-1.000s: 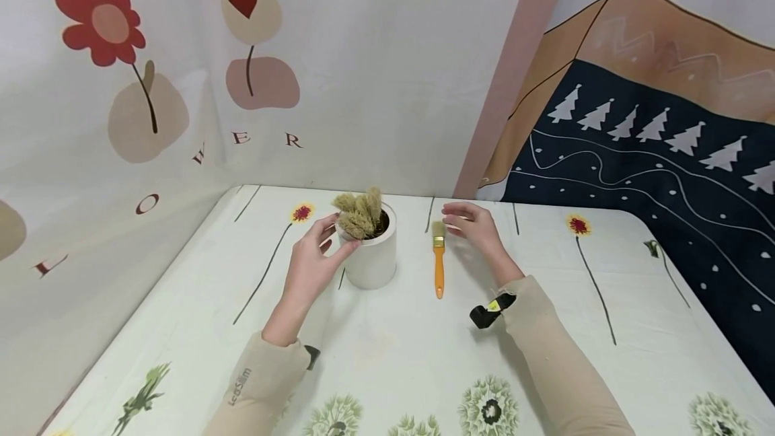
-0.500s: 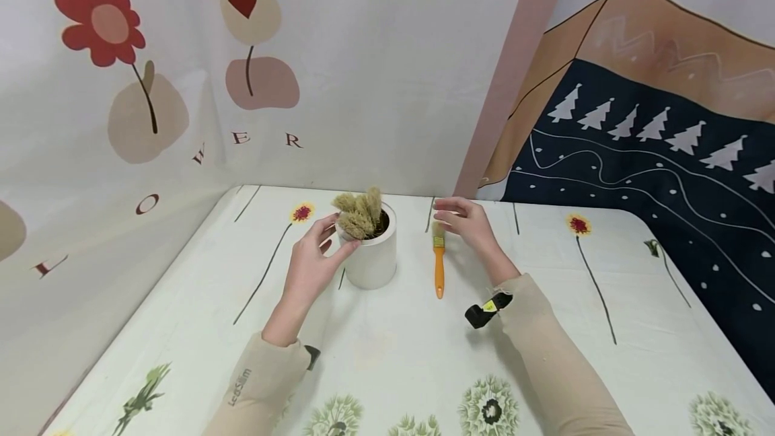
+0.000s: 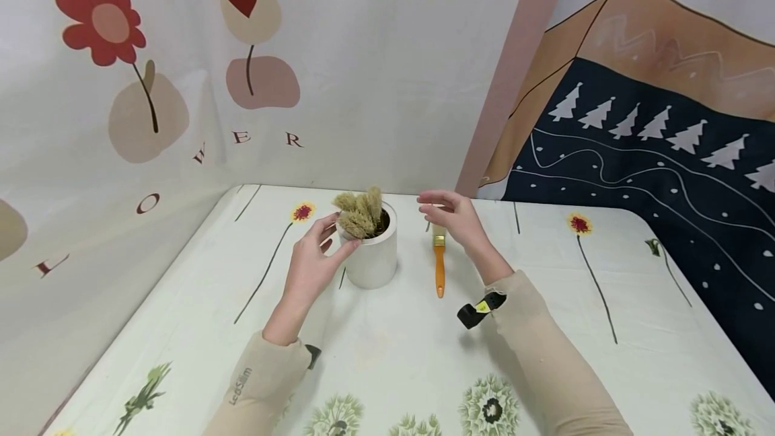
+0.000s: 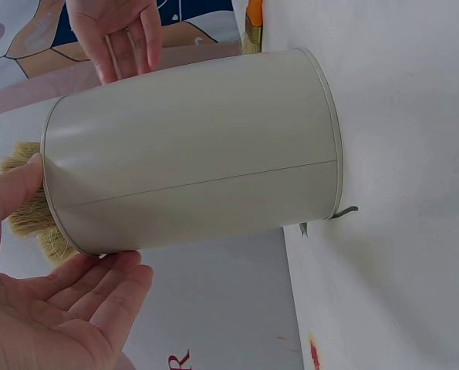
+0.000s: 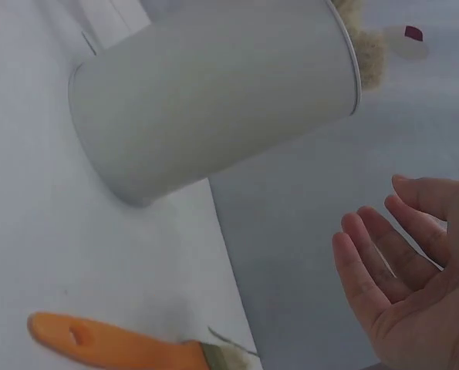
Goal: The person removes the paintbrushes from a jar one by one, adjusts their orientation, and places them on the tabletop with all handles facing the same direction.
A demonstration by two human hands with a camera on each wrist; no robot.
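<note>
A white cylindrical pot stands upright on the tabletop, with fluffy tan plumes like dried grass over its rim. My left hand holds the pot at its upper left, thumb on the near rim and fingers along the far side. In the left wrist view, the fingertips lie against the pot's wall. My right hand, fingers loosely bent, hovers with nothing in it, right of the pot. Below it lies a paintbrush with an orange handle, its bristles partly hidden by the hand.
The white table cover is printed with flowers. A pale printed curtain hangs behind the table, and a dark one with white trees hangs at the right. A black device is strapped at the right cuff.
My right hand has moved left toward the pot, passing over the brush's bristles. The left hand, the pot and the paintbrush stay in place.
</note>
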